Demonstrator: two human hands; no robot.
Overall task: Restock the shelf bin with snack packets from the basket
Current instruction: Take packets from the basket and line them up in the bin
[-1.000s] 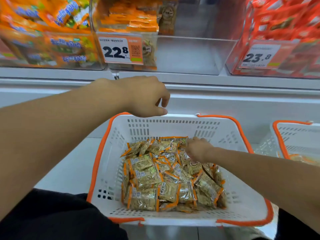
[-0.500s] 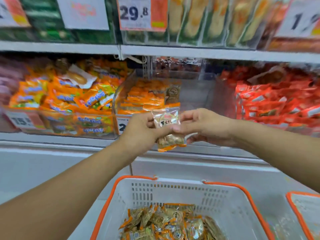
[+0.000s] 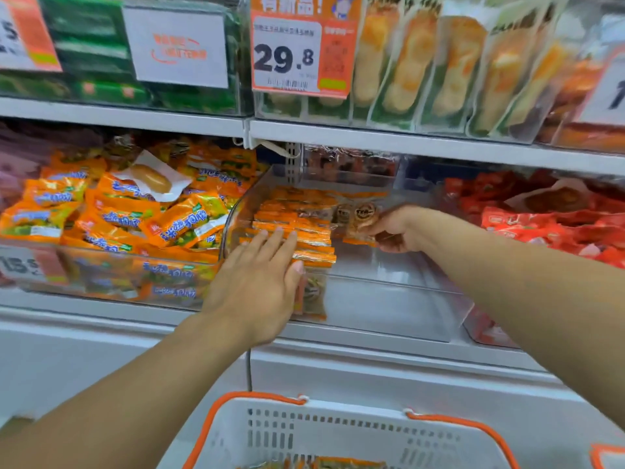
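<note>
Hands work inside the clear shelf bin (image 3: 389, 299) on the middle shelf. The left hand (image 3: 260, 282) lies flat, fingers straight, pressing on the row of orange-edged snack packets (image 3: 297, 228) stacked in the bin's left part. The right hand (image 3: 395, 230) pinches one snack packet (image 3: 362, 220) with curled fingers, holding it upright just beside that row. Below, the white basket (image 3: 338, 431) with an orange rim shows a few packets at the bottom edge.
</note>
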